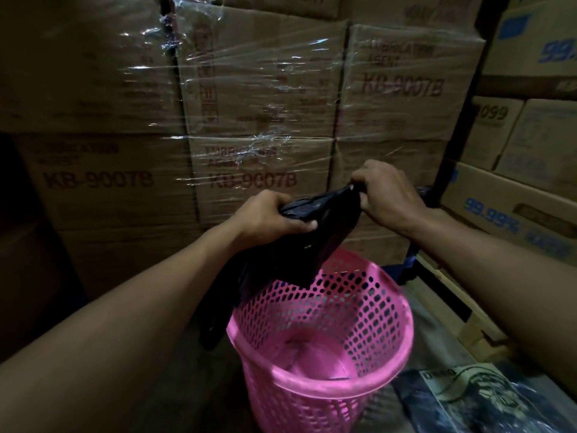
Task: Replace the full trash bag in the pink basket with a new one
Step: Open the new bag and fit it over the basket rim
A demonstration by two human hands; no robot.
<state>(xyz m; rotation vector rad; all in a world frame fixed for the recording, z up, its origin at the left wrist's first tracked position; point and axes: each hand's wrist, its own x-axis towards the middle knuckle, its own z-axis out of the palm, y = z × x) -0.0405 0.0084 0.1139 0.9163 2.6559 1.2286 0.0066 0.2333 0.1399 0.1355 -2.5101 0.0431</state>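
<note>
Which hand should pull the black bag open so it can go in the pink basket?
Probably the right hand: it pinches just the top corner of the black bag, free to pull away. The left hand grips the bunched bag, steadying it above the empty pink basket.

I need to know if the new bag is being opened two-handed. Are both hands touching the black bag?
Touching. The head view shows the left hand gripping one end of the black bag and the right hand pinching its upper corner, above the pink basket.

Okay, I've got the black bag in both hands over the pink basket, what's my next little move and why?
Probably pull the bag's mouth apart: the black bag is pinched flat between your left hand and right hand, and the pink basket below has no liner.
</note>
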